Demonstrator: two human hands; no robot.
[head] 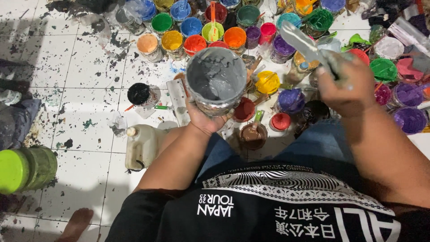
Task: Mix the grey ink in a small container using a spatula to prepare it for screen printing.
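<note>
A can of grey paint [216, 79] sits tilted toward the camera, raised above the floor in front of the person's lap. The left hand [207, 118] cups it from below, its grip clamped on the can's base. The right hand [347, 85] has its grip closed on a flat, grey-smeared stirring stick [304, 44], held up just right of the can and apart from it. Many open pots of bright paint [235, 36] crowd the spattered white tile floor [85, 67] beyond. A black paint pot [139, 93] and a pale plastic jug [142, 145] stand to the left.
</note>
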